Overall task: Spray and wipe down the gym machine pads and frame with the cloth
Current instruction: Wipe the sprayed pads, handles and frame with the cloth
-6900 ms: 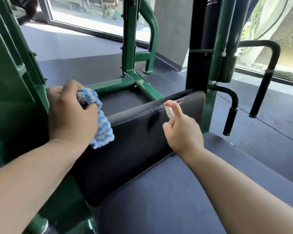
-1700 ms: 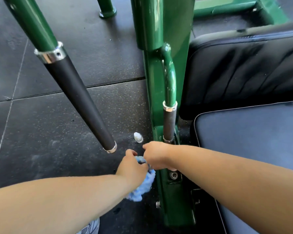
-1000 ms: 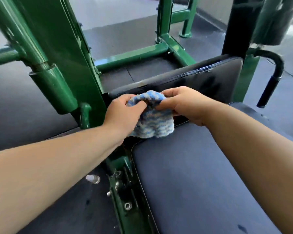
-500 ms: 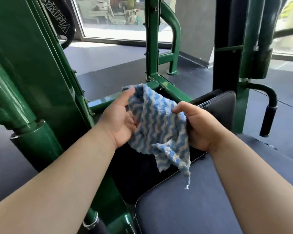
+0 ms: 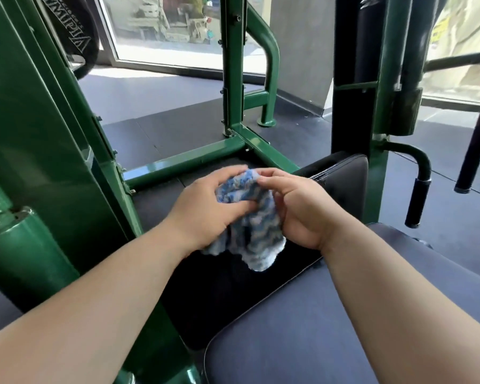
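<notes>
A blue and white knitted cloth (image 5: 251, 228) is bunched between both my hands above the black back pad (image 5: 341, 178). My left hand (image 5: 208, 209) grips its left side, thumb across the front. My right hand (image 5: 302, 209) pinches its top edge, and a loose end hangs below. The grey seat pad (image 5: 330, 328) fills the lower right under my right forearm. The green machine frame (image 5: 39, 162) rises on the left. No spray bottle shows in the head view.
Green floor bars (image 5: 183, 162) and an upright post (image 5: 232, 65) stand behind the pad. A black column (image 5: 347, 79) and a black-gripped handle (image 5: 419, 200) sit to the right. Dark rubber flooring (image 5: 178, 106) runs to a bright window. A weight plate (image 5: 75, 37) hangs at upper left.
The cloth, spread open between my hands half a second ago, is now gathered into a bunch. Both hands have come closer together and dropped lower over the back pad.
</notes>
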A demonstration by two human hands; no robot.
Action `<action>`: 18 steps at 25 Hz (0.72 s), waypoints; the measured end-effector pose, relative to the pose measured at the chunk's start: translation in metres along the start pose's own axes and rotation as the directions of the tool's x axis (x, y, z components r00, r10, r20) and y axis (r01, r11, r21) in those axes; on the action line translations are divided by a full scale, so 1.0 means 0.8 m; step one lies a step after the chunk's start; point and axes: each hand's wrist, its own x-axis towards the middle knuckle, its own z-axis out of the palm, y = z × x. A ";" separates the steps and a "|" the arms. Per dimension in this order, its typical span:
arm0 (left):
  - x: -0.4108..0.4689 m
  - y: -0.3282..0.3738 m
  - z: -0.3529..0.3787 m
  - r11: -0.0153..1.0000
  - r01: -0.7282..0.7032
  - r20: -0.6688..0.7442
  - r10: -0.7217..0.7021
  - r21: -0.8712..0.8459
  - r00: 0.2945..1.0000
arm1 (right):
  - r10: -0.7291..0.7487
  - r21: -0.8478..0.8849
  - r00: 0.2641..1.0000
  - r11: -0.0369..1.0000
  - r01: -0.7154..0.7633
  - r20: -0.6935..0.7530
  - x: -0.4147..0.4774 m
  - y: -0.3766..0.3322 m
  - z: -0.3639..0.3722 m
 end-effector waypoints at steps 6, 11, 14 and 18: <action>0.004 -0.040 0.014 0.570 0.235 -0.038 -0.335 0.787 0.941 | -0.441 -0.963 0.894 0.266 0.042 -0.082 0.061 0.024 -0.054; 0.031 -0.032 0.054 0.760 0.022 0.094 -0.109 0.649 0.990 | -0.423 -0.999 0.906 0.054 -0.004 -0.026 0.101 0.035 -0.076; 0.011 -0.057 0.010 0.497 0.056 0.064 -0.221 0.866 0.973 | -0.500 -0.998 0.866 0.049 0.049 0.018 0.104 0.048 -0.086; 0.011 -0.052 0.009 0.341 0.121 0.031 -0.408 0.932 0.912 | -0.561 -0.994 0.828 0.086 0.071 0.010 0.103 0.053 -0.085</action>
